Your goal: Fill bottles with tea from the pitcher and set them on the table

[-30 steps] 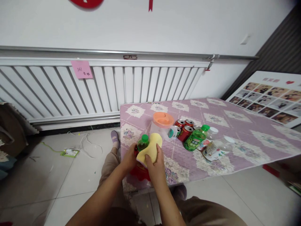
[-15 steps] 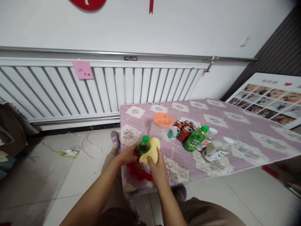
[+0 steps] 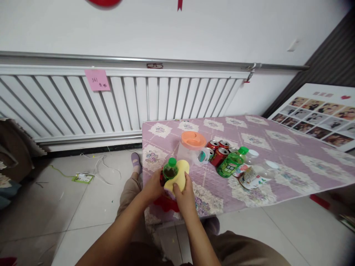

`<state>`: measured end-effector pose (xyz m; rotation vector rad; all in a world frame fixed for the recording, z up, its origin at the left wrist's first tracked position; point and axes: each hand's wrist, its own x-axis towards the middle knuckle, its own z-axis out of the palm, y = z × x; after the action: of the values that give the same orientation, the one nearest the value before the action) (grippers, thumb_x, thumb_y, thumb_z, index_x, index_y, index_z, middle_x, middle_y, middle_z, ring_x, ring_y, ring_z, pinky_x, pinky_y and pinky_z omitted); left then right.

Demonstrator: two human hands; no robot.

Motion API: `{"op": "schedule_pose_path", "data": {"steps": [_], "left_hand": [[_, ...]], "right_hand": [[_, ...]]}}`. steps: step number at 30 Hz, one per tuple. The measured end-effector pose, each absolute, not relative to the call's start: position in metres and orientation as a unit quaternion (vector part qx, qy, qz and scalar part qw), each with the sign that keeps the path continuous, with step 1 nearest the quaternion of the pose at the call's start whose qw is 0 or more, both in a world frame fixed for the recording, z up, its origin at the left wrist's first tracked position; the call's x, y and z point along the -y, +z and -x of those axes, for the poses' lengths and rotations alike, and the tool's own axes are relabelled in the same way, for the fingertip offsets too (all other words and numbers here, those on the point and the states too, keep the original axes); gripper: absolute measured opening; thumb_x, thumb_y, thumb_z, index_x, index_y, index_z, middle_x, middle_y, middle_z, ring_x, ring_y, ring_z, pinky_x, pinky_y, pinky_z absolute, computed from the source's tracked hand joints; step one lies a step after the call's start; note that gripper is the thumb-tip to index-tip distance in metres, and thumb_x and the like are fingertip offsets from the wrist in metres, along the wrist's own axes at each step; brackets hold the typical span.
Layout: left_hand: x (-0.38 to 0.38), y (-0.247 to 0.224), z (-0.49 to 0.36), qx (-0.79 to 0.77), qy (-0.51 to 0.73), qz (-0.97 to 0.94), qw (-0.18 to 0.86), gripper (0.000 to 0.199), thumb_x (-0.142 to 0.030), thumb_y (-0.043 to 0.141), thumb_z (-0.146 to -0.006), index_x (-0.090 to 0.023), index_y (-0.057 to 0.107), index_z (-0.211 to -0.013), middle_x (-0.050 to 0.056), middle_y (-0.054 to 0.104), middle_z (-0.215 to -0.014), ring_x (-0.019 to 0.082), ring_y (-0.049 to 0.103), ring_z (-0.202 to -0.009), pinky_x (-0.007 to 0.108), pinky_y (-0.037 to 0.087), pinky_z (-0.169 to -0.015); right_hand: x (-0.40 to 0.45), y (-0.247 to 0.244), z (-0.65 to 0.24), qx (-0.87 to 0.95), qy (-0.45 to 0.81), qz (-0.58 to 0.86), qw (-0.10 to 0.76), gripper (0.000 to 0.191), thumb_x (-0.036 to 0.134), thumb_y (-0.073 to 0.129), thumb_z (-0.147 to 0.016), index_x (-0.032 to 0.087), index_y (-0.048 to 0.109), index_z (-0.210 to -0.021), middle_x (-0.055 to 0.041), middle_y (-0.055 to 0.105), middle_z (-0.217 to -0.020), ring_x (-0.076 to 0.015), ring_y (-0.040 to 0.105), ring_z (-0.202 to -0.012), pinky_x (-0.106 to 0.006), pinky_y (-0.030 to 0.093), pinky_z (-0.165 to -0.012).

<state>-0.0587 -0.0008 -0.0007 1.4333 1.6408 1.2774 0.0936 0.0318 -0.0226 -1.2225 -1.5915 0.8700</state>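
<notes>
My left hand (image 3: 154, 186) is closed round a plastic bottle (image 3: 170, 170) with a green cap and dark contents, held over the near left corner of the table. In my right hand (image 3: 185, 194) is a yellow sponge (image 3: 181, 176), thumb on its face, pressed against the bottle's right side. The bottle's lower part is hidden by the sponge and my hands. Beneath them a red scalloped dish (image 3: 166, 205) shows only in part. Just beyond stands a clear container with an orange lid (image 3: 193, 139).
Right of the container are several red cans (image 3: 219, 157), a white-and-green can or cup on its side (image 3: 205, 155), a green bottle (image 3: 230, 164) and clear bottles (image 3: 256, 178). A patterned cloth covers the table (image 3: 266, 127). Behind is a white radiator (image 3: 127, 103); a power strip (image 3: 83, 178) lies on the floor.
The bottle and sponge stay together in my hands, with the sponge shifted slightly up against the bottle. The view has tilted a little; the things on the table keep their places.
</notes>
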Motion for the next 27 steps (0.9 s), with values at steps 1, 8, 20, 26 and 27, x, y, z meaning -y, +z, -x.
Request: {"op": "schedule_pose_path", "data": {"steps": [1,8,20,26,27], "left_hand": [[0.0,0.003,0.064,-0.607,0.471,-0.56,0.31,0.047,-0.014,0.074,-0.07,-0.02,0.062,-0.115,0.009,0.072,-0.115,0.029,0.067,-0.106,0.043,0.052,-0.096],[-0.018,0.014,0.093,-0.542,0.424,-0.632,0.356,0.079,-0.003,0.067,-0.064,-0.022,0.051,-0.139,0.008,0.065,-0.135,0.029,0.061,-0.123,0.041,0.046,-0.109],[-0.008,-0.008,0.059,-0.58,0.496,-0.567,0.311,0.059,-0.027,0.076,-0.076,-0.023,0.051,-0.13,0.012,0.064,-0.132,0.03,0.062,-0.118,0.045,0.048,-0.104],[-0.009,-0.008,0.064,-0.587,0.498,-0.555,0.315,0.058,-0.019,0.075,-0.073,-0.018,0.052,-0.127,0.014,0.066,-0.126,0.031,0.065,-0.114,0.045,0.049,-0.102],[-0.009,-0.004,0.068,-0.575,0.494,-0.568,0.321,0.064,-0.017,0.075,-0.071,-0.018,0.051,-0.13,0.013,0.065,-0.127,0.03,0.064,-0.116,0.044,0.049,-0.104]], "right_hand": [[-0.033,-0.027,-0.095,0.645,0.364,0.498,0.451,0.067,0.039,0.056,-0.079,0.014,0.045,-0.141,-0.0193,0.054,-0.139,-0.034,0.051,-0.131,-0.056,0.035,-0.114],[-0.032,-0.028,-0.1,0.613,0.407,0.503,0.453,0.069,0.042,0.058,-0.079,0.014,0.046,-0.141,-0.0187,0.053,-0.144,-0.033,0.05,-0.133,-0.053,0.037,-0.113],[-0.028,0.003,-0.09,0.66,0.32,0.468,0.493,0.066,0.039,0.057,-0.083,0.016,0.045,-0.144,-0.0178,0.049,-0.147,-0.0312,0.044,-0.138,-0.055,0.033,-0.116],[-0.037,-0.039,-0.1,0.643,0.385,0.495,0.439,0.067,0.04,0.06,-0.08,0.015,0.048,-0.141,-0.0179,0.056,-0.14,-0.0327,0.052,-0.131,-0.053,0.038,-0.112],[-0.037,-0.041,-0.102,0.642,0.396,0.494,0.434,0.066,0.04,0.061,-0.08,0.016,0.048,-0.141,-0.0169,0.056,-0.14,-0.0323,0.053,-0.131,-0.052,0.04,-0.112]]}}
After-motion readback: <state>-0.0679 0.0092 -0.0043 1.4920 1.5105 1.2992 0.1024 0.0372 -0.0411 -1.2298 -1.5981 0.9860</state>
